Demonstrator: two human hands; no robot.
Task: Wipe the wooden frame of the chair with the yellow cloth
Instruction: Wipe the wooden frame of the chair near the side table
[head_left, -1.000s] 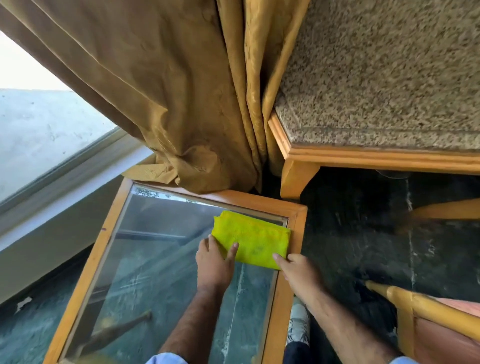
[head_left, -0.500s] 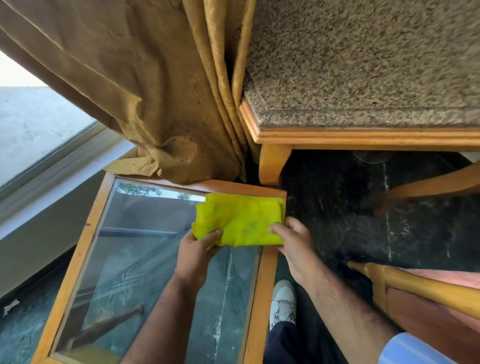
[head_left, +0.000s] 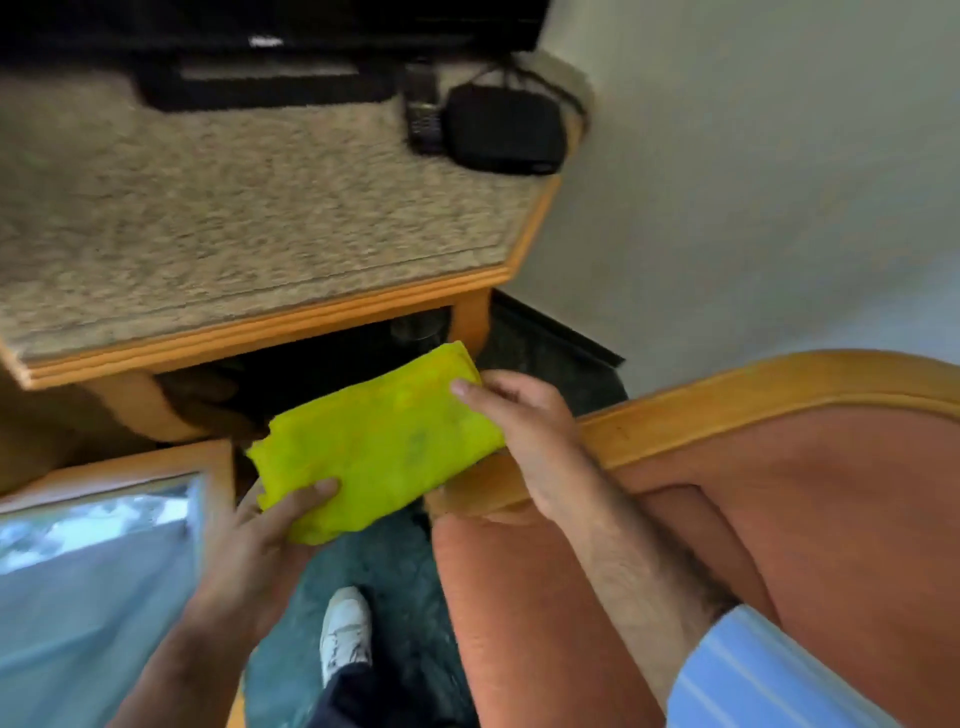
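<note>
The folded yellow cloth (head_left: 379, 444) hangs in the air in the middle of the view, held at both ends. My left hand (head_left: 265, 525) grips its lower left corner, thumb on top. My right hand (head_left: 519, 415) pinches its upper right edge, just above the left end of the chair's wooden frame (head_left: 727, 402). That frame curves along the top of the chair's orange-pink upholstery (head_left: 831, 519) at the right. The cloth's right end overlaps the frame's tip; whether they touch I cannot tell.
A glass-topped side table with a wooden rim (head_left: 130, 465) stands at the lower left. Behind is a stone-topped wooden table (head_left: 249, 208) carrying a black box (head_left: 504, 130) and a remote (head_left: 423, 119). My white shoe (head_left: 345, 631) stands on the dark floor. A pale wall is at the right.
Both hands have lifted the cloth off the glass table and carried it right, to the chair. The view has swung right; the curtain is out of sight.
</note>
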